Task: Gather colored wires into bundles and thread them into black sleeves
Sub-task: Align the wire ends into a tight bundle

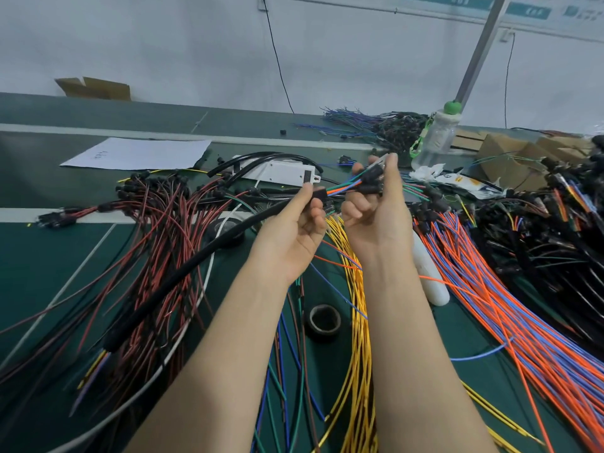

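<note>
The green bench (pixel 39 263) is buried under loose stock: red and black wires (pixel 157 230) fan out on my left, orange and blue wires (pixel 490 289) on my right, and yellow wires (pixel 359 322) run down between my forearms.

The black sleeve (pixel 183 273) crosses the red pile, rising from its far end low on my left to its mouth. There my left hand (pixel 294 230) pinches it between thumb and forefinger, with the other fingers curled under. Thin wire tips (pixel 93 367) poke out of the far end, so I judge the bundle already runs its whole length.

My right hand (pixel 379 217) is closed round the connector end (pixel 372 176) of that bundle, fingers wrapped about it, just beside my left. Only a short stretch of green, orange and blue wires (pixel 343 188) is bare between the two hands.

What worries me:
- The sleeve lies on the red tangle. If I drag it, it may hook a stray lead and pull the pile along.
- If I pull with my right hand, the tips at the far end could slip back inside.
- A loose pinch would let the mouth slide or bunch up.
- The connectors look wider than the mouth and would likely jam if I pushed them in.
</note>
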### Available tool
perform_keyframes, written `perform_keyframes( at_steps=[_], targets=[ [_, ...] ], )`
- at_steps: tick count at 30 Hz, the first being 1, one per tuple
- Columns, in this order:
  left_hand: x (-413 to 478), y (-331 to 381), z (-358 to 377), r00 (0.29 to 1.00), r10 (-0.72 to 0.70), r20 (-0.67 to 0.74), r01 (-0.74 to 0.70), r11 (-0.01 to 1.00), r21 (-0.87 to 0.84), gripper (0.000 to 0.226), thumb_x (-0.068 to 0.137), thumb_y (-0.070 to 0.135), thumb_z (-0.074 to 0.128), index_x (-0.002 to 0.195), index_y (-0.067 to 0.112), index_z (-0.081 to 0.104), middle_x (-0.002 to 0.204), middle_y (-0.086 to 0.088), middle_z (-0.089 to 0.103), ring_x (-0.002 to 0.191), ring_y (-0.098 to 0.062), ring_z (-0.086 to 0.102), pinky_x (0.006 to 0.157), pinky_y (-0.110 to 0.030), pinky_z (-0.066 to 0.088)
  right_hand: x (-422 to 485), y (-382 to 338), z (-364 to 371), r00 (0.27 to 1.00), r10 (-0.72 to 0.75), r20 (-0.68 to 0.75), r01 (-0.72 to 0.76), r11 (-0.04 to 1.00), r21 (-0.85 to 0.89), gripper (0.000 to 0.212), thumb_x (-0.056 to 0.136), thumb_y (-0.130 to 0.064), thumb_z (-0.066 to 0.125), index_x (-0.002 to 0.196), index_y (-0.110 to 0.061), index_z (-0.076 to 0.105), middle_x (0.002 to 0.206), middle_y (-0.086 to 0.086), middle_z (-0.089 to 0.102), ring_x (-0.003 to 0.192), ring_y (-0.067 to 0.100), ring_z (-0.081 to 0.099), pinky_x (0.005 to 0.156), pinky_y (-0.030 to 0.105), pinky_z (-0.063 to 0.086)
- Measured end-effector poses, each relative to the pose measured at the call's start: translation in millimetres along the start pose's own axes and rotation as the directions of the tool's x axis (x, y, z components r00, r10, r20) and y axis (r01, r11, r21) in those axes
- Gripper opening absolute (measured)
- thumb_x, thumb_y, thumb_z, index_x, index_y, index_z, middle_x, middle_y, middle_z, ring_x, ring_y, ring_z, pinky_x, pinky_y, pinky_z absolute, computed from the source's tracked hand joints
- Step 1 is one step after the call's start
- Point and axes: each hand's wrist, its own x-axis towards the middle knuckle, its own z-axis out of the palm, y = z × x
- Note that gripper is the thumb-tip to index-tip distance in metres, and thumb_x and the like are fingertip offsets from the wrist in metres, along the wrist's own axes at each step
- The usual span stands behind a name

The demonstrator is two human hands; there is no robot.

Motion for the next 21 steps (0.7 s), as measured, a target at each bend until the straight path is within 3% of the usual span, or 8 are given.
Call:
perform_keyframes(
  at_steps=[4,8,11,13,15,18,20,21],
  targets=[
    [2.5,-6.3,-1.8,0.999,0.029,0.016,-0.03,0.998,0.061,0.038,0.091,0.016,0.059,0.056,0.007,0.071,0.056,-0.001,0.059,0.046,-0.004,0.053,0.046,-0.011,0.046,-1.8,10.1,-1.2,0.997,0.058,-0.052,-0.063,0.994,-0.095,0.035,0.099,-0.04,0.046,0.099,-0.006,0.055,0.057,-0.001,0.06,0.033,0.004,0.034,0.031,0.014,0.03],
    [5.0,-4.1,-5.3,0.999,-0.003,-0.034,0.004,1.0,0.031,0.025,0.093,0.02,0.056,0.078,0.001,0.061,0.075,-0.008,0.056,0.067,-0.01,0.05,0.046,-0.01,0.046,-1.7,17.0,-3.1,0.992,0.103,-0.068,-0.113,0.978,-0.176,0.047,0.098,-0.044,0.045,0.095,0.0,0.058,0.042,-0.003,0.044,0.031,0.005,0.038,0.033,0.015,0.034],
    [-1.7,6.1,-7.9,0.989,-0.15,-0.006,0.141,0.915,0.378,0.036,0.093,0.036,0.053,0.083,0.003,0.062,0.064,0.0,0.056,0.05,-0.002,0.049,0.038,-0.009,0.039,0.2,16.0,-5.3,0.988,0.093,-0.12,-0.11,0.983,-0.147,0.047,0.097,-0.044,0.046,0.102,0.001,0.058,0.049,-0.001,0.052,0.033,0.005,0.039,0.032,0.015,0.034],
    [-9.4,14.3,-6.4,0.987,-0.159,-0.012,0.104,0.583,0.806,0.041,0.093,0.044,0.049,0.079,0.008,0.064,0.047,0.008,0.053,0.038,0.0,0.045,0.035,-0.011,0.033,2.5,9.8,-8.0,0.987,0.056,-0.153,-0.071,0.993,-0.094,0.043,0.095,-0.048,0.048,0.087,-0.007,0.057,0.059,0.001,0.053,0.034,0.004,0.038,0.032,0.014,0.032],
    [-13.2,24.3,-3.2,0.997,0.031,0.077,-0.081,0.207,0.975,0.037,0.094,0.04,0.051,0.074,0.012,0.063,0.043,0.008,0.058,0.038,0.0,0.05,0.041,-0.015,0.04,3.9,2.7,-11.0,0.985,0.024,-0.174,-0.037,0.997,-0.074,0.038,0.092,-0.05,0.052,0.076,-0.015,0.051,0.06,0.0,0.046,0.035,0.004,0.035,0.032,0.014,0.029],
    [-10.7,39.4,-7.7,0.831,0.391,0.396,-0.298,-0.288,0.91,0.024,0.092,0.038,0.054,0.082,0.02,0.065,0.077,0.009,0.068,0.075,-0.006,0.063,0.077,-0.029,0.05,2.9,-2.1,-14.6,0.987,0.01,-0.16,-0.021,0.998,-0.066,0.026,0.094,-0.039,0.055,0.081,-0.017,0.051,0.063,-0.003,0.032,0.034,0.003,0.026,0.031,0.013,0.023],
    [-8.0,41.7,-18.0,0.857,0.316,0.408,-0.218,-0.495,0.841,0.034,0.094,0.042,0.047,0.108,0.017,0.066,0.11,-0.003,0.064,0.106,-0.021,0.056,0.095,-0.037,0.043,1.8,-3.3,-15.3,0.991,0.023,-0.133,-0.027,0.999,-0.027,0.022,0.097,-0.036,0.051,0.087,-0.018,0.058,0.063,-0.005,0.03,0.034,0.001,0.023,0.032,0.011,0.02],
    [-6.4,38.9,-24.3,0.908,0.239,0.345,-0.196,-0.487,0.851,0.038,0.096,0.042,0.043,0.11,0.014,0.065,0.113,-0.007,0.063,0.107,-0.024,0.056,0.094,-0.036,0.043,1.5,-4.2,-15.7,0.992,0.037,-0.119,-0.036,0.999,0.008,0.023,0.098,-0.035,0.049,0.089,-0.017,0.06,0.061,-0.006,0.032,0.033,0.001,0.023,0.032,0.01,0.019]
  ],
)
